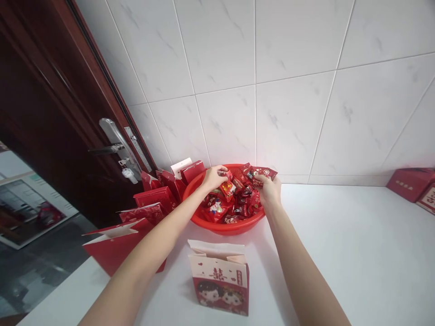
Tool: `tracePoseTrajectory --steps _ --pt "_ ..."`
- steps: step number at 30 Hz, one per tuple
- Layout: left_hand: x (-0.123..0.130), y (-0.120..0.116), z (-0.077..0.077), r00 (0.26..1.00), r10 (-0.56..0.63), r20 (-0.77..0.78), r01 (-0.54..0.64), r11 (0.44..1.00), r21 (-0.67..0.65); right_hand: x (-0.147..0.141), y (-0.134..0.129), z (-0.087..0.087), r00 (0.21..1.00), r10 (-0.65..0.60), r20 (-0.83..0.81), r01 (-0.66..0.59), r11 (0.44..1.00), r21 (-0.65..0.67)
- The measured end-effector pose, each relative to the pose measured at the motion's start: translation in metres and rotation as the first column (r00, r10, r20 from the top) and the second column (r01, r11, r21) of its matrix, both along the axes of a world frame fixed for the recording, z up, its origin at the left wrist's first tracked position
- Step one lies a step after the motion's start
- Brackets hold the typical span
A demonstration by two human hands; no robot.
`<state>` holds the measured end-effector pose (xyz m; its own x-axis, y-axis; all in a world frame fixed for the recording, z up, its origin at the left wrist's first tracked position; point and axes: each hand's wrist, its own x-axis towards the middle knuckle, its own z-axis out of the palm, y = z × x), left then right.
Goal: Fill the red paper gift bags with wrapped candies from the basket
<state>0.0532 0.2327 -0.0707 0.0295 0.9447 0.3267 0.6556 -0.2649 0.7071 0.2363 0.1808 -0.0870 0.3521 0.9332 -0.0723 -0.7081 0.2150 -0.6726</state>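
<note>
Both of my hands reach into a red plastic basket (227, 227) heaped with red-wrapped candies (242, 199). My left hand (215, 177) is closed at the basket's left side, its fingers on a small red and gold candy packet (227, 188). At the right rim, my right hand (270, 190) grips a larger dark red candy packet (267, 172) with gold print. Nearer to me, between my forearms, a red and white paper gift bag (220, 276) with two cartoon figures stands upright, its top open.
Several red paper gift bags (118, 244) stand along the table's left side, partly behind my left arm. A red box (411, 183) sits at the far right by the tiled wall (288, 113). A dark wooden door (68, 90) with handle and keys is at left.
</note>
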Motion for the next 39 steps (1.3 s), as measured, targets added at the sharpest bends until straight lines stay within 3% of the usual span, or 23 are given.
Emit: tracePoseTrajectory --steps 6,10,12,14,16,19,24,26,30,33,36,39 --pt "-0.011 0.000 0.004 0.998 0.037 0.043 -0.042 0.992 0.119 0.003 0.006 -0.007 0.999 0.004 0.032 -0.004 1.000 0.005" --pt "-0.014 -0.005 0.008 0.991 0.060 0.121 -0.064 0.998 0.023 0.003 0.005 -0.007 0.998 0.035 0.052 -0.035 0.999 0.010" --pt "-0.016 -0.015 0.013 0.978 0.012 0.209 -0.009 1.000 -0.019 0.002 0.004 -0.007 0.997 0.047 0.064 -0.049 0.998 0.030" --pt "-0.020 -0.033 0.020 0.948 -0.118 0.294 0.128 0.992 -0.016 0.002 0.003 -0.006 0.996 0.054 0.067 -0.057 0.997 0.049" --pt "-0.027 -0.059 0.029 0.893 -0.319 0.317 0.341 0.940 -0.017 0.002 0.003 -0.006 0.995 0.070 0.074 -0.075 0.995 0.065" --pt "-0.040 -0.105 0.047 0.797 -0.537 0.277 0.582 0.805 -0.114 0.003 0.002 -0.005 0.991 0.096 0.093 -0.103 0.992 0.075" --pt "-0.058 -0.169 0.077 0.678 -0.727 0.110 0.731 0.649 -0.212 0.004 -0.004 -0.002 0.992 0.082 0.097 -0.090 0.993 0.082" --pt "-0.060 -0.184 0.083 0.648 -0.762 -0.007 0.729 0.623 -0.283 0.004 -0.006 0.000 0.991 0.079 0.111 -0.089 0.993 0.084" --pt "-0.056 -0.195 0.081 0.646 -0.726 -0.236 0.622 0.680 -0.387 0.003 -0.010 0.008 0.985 0.080 0.153 -0.092 0.993 0.074" --pt "-0.049 -0.190 0.074 0.630 -0.739 -0.238 0.637 0.667 -0.386 0.005 -0.021 0.024 0.965 0.132 0.227 -0.162 0.980 0.120" --pt "-0.045 -0.185 0.068 0.658 -0.727 -0.196 0.637 0.676 -0.370 0.012 -0.046 0.050 0.908 0.204 0.366 -0.307 0.919 0.249" --pt "-0.043 -0.183 0.065 0.687 -0.705 -0.177 0.616 0.694 -0.373 0.023 -0.080 0.077 0.799 0.230 0.556 -0.466 0.820 0.332"
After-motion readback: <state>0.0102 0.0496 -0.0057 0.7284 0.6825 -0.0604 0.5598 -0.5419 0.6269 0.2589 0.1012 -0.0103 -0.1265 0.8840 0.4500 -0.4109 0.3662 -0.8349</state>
